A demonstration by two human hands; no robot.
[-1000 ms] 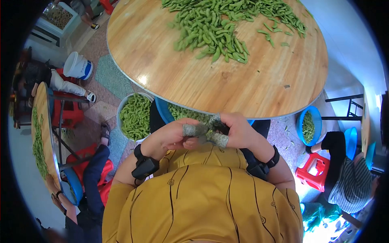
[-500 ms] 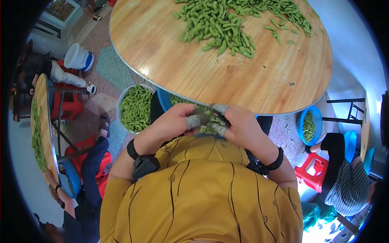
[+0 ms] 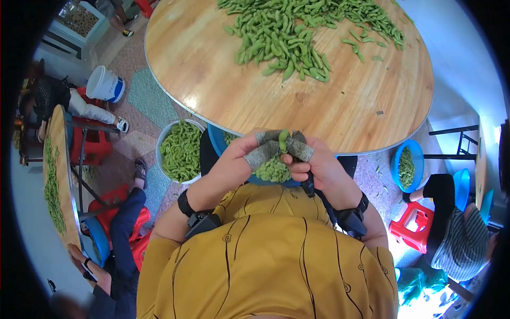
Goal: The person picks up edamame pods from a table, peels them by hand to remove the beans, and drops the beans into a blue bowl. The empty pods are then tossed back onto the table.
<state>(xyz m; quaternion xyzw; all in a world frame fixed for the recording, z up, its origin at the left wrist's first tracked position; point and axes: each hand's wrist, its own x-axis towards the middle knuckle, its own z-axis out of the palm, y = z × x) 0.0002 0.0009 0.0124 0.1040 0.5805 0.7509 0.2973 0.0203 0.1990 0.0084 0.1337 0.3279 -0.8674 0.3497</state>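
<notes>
My left hand (image 3: 244, 154) is closed on a green edamame pod (image 3: 283, 139), its thumb and forefinger in grey finger sleeves. Opposite it, my right hand (image 3: 324, 165), sleeved the same way, has its fingertips at the pod. A dark-handled tool (image 3: 308, 185) pokes out below the curled fingers of the right hand; its working end is hidden. Below both hands, a blue basin (image 3: 217, 139) at my lap holds loose green beans (image 3: 273, 170). The hands are just off the near edge of the round wooden table (image 3: 212, 80).
A heap of pods (image 3: 281, 37) lies on the table's far side. Left of my legs stands a white tub of pods (image 3: 180, 151); to the right, a blue tub (image 3: 408, 165). Other people sit at both sides, near red stools (image 3: 411, 226) and a side table (image 3: 61, 175).
Both hands have risen slightly and turned, and a pod now shows upright between the fingertips. The dark handle has swung down below my right hand. The view has shifted slightly.
</notes>
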